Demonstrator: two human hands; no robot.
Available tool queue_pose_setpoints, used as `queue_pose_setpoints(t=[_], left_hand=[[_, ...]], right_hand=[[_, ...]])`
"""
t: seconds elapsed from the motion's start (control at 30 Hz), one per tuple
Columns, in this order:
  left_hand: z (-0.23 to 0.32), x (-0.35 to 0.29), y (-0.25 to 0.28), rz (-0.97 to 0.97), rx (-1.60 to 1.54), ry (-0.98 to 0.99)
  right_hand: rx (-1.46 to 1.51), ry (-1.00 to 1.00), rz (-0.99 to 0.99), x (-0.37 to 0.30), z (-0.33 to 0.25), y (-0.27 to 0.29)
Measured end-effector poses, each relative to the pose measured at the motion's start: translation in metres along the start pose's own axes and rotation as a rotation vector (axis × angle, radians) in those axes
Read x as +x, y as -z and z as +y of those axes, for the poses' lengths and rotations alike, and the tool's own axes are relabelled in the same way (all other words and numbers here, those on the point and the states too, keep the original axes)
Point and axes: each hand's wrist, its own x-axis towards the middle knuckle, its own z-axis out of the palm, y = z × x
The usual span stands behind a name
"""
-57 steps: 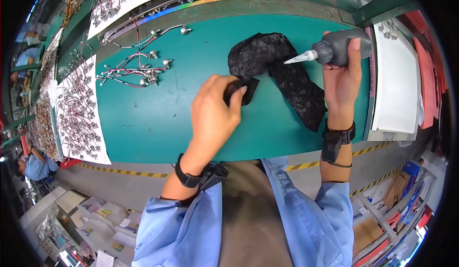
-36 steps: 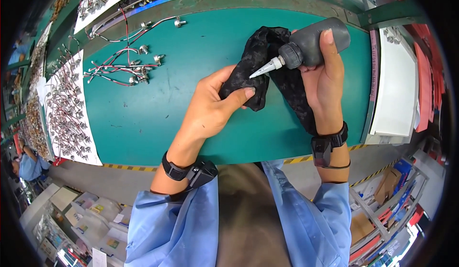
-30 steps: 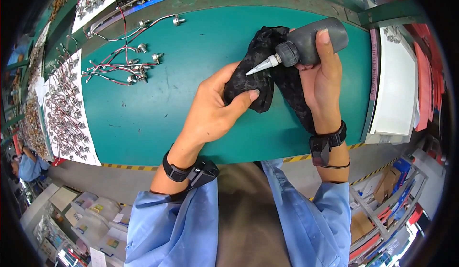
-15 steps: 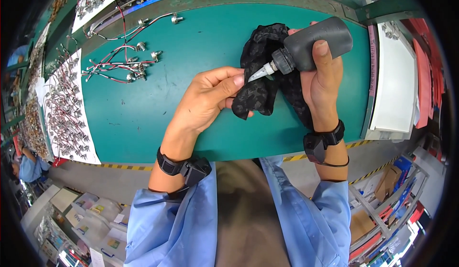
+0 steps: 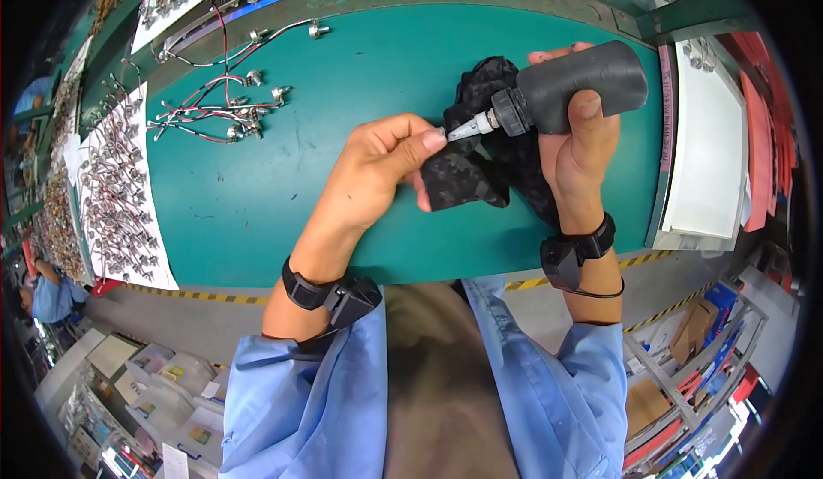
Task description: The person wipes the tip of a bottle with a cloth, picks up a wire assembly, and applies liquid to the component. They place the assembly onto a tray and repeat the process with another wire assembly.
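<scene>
My right hand [image 5: 583,149] is wrapped round a dark grey squeeze bottle [image 5: 591,80], tilted so that its pale nozzle [image 5: 470,128] points left. With thumb and fingers, my left hand [image 5: 377,166] pinches a fold of black patterned cloth [image 5: 463,179] right at the nozzle tip. Behind the bottle the cloth continues and hangs down beside my right palm. Whether any liquid leaves the nozzle cannot be seen.
Several small metal parts with red, black and white wires [image 5: 244,115] lie on the green mat [image 5: 343,76]. Many more cover a white sheet [image 5: 124,196] at the left. A white tray [image 5: 707,153] stands at the right; a metal ledge runs along the back.
The bottle has shifted slightly right and down. The cloth is now bunched differently, with its lower flap pulled right, and my left fingertips have moved a little toward the nozzle.
</scene>
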Motion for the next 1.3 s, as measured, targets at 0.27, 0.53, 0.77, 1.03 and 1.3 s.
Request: queue_pose_setpoints(t=[0.27, 0.53, 0.77, 1.03, 1.3], left_hand=[[-0.010, 0.004, -0.007, 0.047, 0.024, -0.259], [-0.003, 0.004, -0.027, 0.205, 0.610, -0.773], [-0.008, 0.009, -0.020, 0.370, 0.634, -0.734], [-0.014, 0.009, -0.006, 0.466, 0.903, -0.779], [0.047, -0.011, 0.040, 0.764, 1.131, -0.539]], right_hand=[[0.092, 0.013, -0.039, -0.002, -0.003, 0.002], [0.554, -0.566, 0.102, 0.001, 0.005, 0.029], [0.660, -0.522, 0.303, -0.029, -0.021, 0.012], [0.373, -0.222, 0.489, -0.036, -0.013, 0.028], [0.186, 0.123, 0.505, 0.027, -0.051, 0.039]])
